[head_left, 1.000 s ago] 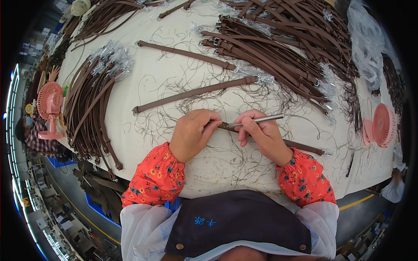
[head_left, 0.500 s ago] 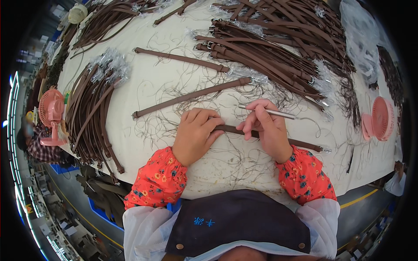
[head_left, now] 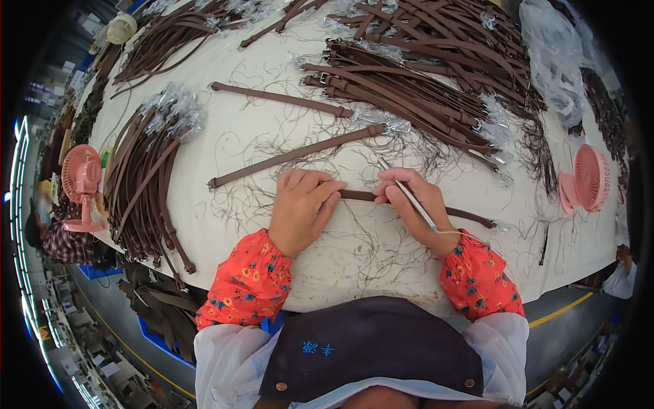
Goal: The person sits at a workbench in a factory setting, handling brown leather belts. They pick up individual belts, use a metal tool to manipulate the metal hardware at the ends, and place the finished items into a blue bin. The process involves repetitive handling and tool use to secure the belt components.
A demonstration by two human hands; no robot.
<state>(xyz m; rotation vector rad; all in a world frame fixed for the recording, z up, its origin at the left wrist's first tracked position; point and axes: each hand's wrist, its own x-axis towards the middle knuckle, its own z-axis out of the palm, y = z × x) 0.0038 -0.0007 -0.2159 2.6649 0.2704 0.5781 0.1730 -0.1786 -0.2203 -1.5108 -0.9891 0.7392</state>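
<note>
My left hand [head_left: 304,208] is closed on one end of a brown leather strap [head_left: 470,217]. The strap runs rightward under my right hand [head_left: 417,210] to a metal fitting in clear plastic. A slim silver pen-shaped tool [head_left: 413,200] with a thin cord is gripped in my right hand, its point up and leftward above the strap. Those right fingers are also close to the strap; whether they touch it I cannot tell. Just beyond my hands lies another brown strap [head_left: 300,155], with a further strap [head_left: 279,100] behind it. Loose dark threads [head_left: 371,255] litter the white tabletop.
Bundles of brown straps lie at the left [head_left: 139,184] and far right [head_left: 415,95], many ends wrapped in clear plastic. A pink fan [head_left: 82,178] stands left; another pink fan [head_left: 590,178] stands right. Clear plastic sheeting [head_left: 555,58] lies at the far right. Another person [head_left: 65,235] is at the left.
The silver tool has turned in my right hand, from lying nearly level to slanting, its cord end now nearer my wrist. My left hand stays on the strap.
</note>
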